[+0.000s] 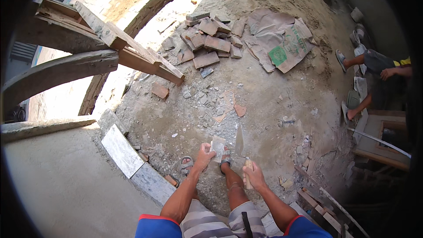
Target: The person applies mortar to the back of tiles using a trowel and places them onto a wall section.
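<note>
My left hand is closed on a small pale, mortar-smeared piece of tile, held out above the rubble by my feet. To its right, my right hand grips the wooden handle of a trowel, whose pointed metal blade points away from me. Broken chips and a reddish shard lie on the dusty ground ahead.
Wooden beams stand upper left, above a plastered ledge edged with slabs. A brick pile and torn paper sack lie ahead. Another person is at right, near a wooden frame; boards lie lower right.
</note>
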`<action>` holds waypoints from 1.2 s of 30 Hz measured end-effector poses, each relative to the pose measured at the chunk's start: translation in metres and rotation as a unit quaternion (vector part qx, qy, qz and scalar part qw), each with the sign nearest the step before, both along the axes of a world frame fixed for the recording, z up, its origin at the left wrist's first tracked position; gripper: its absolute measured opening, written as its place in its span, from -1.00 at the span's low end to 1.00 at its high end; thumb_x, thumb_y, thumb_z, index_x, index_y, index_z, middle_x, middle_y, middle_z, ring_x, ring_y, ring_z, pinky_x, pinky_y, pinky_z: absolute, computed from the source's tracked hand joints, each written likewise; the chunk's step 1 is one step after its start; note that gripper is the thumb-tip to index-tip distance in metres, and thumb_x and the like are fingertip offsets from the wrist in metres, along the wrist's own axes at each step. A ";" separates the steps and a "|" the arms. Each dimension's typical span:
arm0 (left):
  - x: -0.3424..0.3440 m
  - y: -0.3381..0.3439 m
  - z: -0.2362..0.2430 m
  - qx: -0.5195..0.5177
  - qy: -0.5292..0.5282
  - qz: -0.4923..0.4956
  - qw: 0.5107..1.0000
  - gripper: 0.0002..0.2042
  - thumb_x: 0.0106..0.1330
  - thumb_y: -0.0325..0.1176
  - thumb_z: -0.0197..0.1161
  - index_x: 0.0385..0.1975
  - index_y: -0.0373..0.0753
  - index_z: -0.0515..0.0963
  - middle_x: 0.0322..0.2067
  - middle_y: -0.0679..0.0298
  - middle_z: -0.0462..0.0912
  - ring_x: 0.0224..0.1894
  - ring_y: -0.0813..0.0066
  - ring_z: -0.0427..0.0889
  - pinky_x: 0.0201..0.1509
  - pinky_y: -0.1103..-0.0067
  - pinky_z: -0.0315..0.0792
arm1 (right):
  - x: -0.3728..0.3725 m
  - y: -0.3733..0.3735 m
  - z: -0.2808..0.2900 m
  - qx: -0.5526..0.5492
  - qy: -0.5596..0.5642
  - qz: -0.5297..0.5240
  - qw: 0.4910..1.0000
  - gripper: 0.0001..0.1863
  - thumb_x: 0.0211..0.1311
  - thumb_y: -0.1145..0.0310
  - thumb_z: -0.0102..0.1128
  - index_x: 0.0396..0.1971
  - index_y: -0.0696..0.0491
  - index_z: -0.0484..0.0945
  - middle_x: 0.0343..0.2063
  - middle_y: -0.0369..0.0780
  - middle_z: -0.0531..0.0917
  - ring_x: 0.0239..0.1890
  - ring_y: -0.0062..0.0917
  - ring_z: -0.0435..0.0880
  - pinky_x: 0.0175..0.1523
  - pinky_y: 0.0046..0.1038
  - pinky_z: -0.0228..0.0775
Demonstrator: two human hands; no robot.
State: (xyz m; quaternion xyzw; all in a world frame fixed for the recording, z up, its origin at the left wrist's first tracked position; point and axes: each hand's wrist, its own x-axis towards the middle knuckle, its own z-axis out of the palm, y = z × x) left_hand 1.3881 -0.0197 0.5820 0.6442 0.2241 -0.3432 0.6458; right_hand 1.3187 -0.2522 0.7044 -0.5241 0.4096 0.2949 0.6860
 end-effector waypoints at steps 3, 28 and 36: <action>0.001 -0.066 0.081 -0.057 -0.012 -0.016 0.998 -0.30 0.06 -0.53 0.15 0.28 -0.26 0.08 -0.10 0.09 0.51 -0.12 0.43 0.51 -0.04 0.56 0.39 | -0.024 -0.049 0.083 -0.023 -0.081 -0.050 0.995 -0.78 0.23 0.37 0.04 -0.19 0.14 0.34 -0.60 -0.26 0.47 -0.69 -0.60 0.47 -0.59 -0.54 0.37; -0.362 -0.562 0.338 -0.127 0.026 -0.468 0.874 -0.61 0.41 -0.10 0.01 0.05 -0.28 0.36 -0.08 0.28 0.47 -0.03 0.48 0.42 0.09 0.50 0.30 | -0.505 -0.289 0.261 -0.093 -0.188 -0.521 0.828 -0.76 0.21 0.28 0.14 -0.34 0.13 0.36 -0.67 -0.29 0.45 -0.71 -0.60 0.42 -0.63 -0.48 0.24; -0.461 -0.705 0.368 -0.036 -0.336 -0.628 0.701 -0.39 0.03 -0.57 0.17 0.14 -0.47 0.14 -0.28 0.01 0.40 -0.16 0.14 0.42 -0.04 0.32 0.31 | -0.650 -0.388 0.268 -0.158 0.026 -0.693 0.703 -0.75 0.17 0.29 0.18 -0.31 0.14 0.38 -0.67 -0.26 0.46 -0.74 -0.56 0.43 -0.67 -0.46 0.28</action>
